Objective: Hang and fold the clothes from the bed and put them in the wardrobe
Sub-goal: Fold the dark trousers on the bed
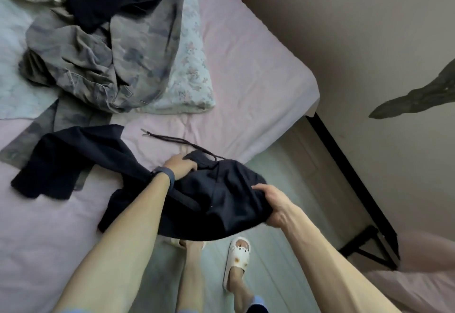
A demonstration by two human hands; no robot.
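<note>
Behind navy garment (219, 204), 1 slipper (173, 241) half-hidden

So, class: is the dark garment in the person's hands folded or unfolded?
Unfolded. The dark garment sags crumpled between the left hand and right hand, one end trailing across the bed.

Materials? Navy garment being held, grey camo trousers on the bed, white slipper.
Navy garment: soft matte cloth, maybe cotton jersey; it drapes limply and bunches where gripped. Camo trousers: probably a heavier woven cotton, given the raised stitched seams and stiff creases. White slipper: moulded foam or rubber, with a smooth matte surface and a thick one-piece sole.
</note>
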